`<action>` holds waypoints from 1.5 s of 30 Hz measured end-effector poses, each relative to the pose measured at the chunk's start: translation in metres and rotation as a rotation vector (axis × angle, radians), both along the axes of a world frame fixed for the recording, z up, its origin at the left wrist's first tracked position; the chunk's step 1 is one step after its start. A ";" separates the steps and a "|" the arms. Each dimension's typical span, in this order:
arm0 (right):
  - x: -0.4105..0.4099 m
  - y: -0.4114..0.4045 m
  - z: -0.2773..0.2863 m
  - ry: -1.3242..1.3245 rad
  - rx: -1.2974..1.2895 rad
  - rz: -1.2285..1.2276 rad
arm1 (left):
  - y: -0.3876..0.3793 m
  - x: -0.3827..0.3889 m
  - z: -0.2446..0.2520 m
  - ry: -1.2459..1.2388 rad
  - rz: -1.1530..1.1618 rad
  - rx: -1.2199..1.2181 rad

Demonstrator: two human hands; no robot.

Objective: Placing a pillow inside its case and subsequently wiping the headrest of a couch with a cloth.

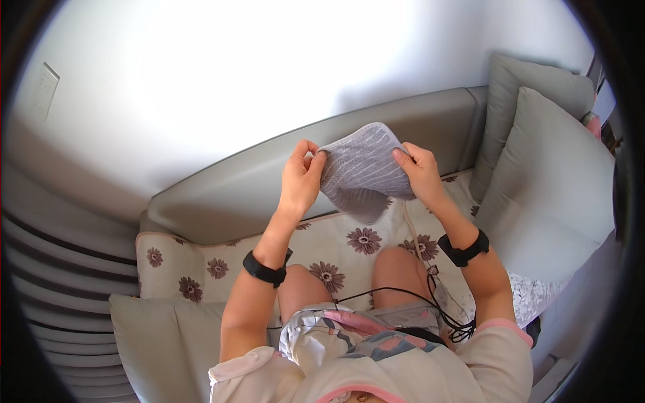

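Observation:
A grey striped cloth (pixel 363 161) with a light edging is held up in the air in front of me, above the sofa seat. My left hand (pixel 302 174) pinches its left edge between thumb and fingers. At its right edge, my right hand (pixel 421 169) grips the fabric, thumb on top. The lower part of the cloth hangs in a fold and looks slightly blurred. Each forearm wears a black strap.
A cream cover with brown flowers (pixel 327 247) lies over the sofa seat, under my knees. Grey cushions stand at the right (pixel 549 186) and lower left (pixel 156 342). The grey sofa backrest (pixel 227 191) runs along a white wall. Black cables (pixel 398 289) cross my lap.

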State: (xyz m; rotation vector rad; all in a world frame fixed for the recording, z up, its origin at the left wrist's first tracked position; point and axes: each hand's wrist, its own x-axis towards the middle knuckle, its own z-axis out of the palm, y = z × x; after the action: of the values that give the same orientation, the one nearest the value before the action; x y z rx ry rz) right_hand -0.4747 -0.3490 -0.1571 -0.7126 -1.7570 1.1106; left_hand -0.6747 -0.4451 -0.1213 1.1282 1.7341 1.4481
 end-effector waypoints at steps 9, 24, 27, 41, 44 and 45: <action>0.040 -0.025 0.062 0.435 -0.681 0.406 | -0.055 -0.038 0.021 0.193 -0.841 -0.436; 0.066 -0.018 0.016 0.072 -0.314 -0.065 | -0.098 0.028 -0.031 -0.376 -0.010 0.005; 0.072 -0.027 0.022 0.062 -0.272 0.078 | -0.103 0.024 -0.017 -0.288 -0.221 -0.005; 0.091 -0.058 0.051 -0.243 0.320 -0.065 | -0.111 0.030 -0.018 -0.167 -0.043 -0.041; 0.089 -0.058 0.044 -0.231 0.274 -0.055 | -0.111 0.030 -0.020 -0.055 0.032 0.127; 0.090 -0.056 0.041 -0.231 0.274 -0.055 | -0.111 0.030 -0.018 -0.054 0.031 0.126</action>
State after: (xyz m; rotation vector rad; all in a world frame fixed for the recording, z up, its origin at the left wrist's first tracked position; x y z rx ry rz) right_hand -0.3851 -0.4053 -0.1157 -0.7359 -2.0230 0.7538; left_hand -0.6447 -0.5558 -0.1390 1.1198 1.6494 1.6121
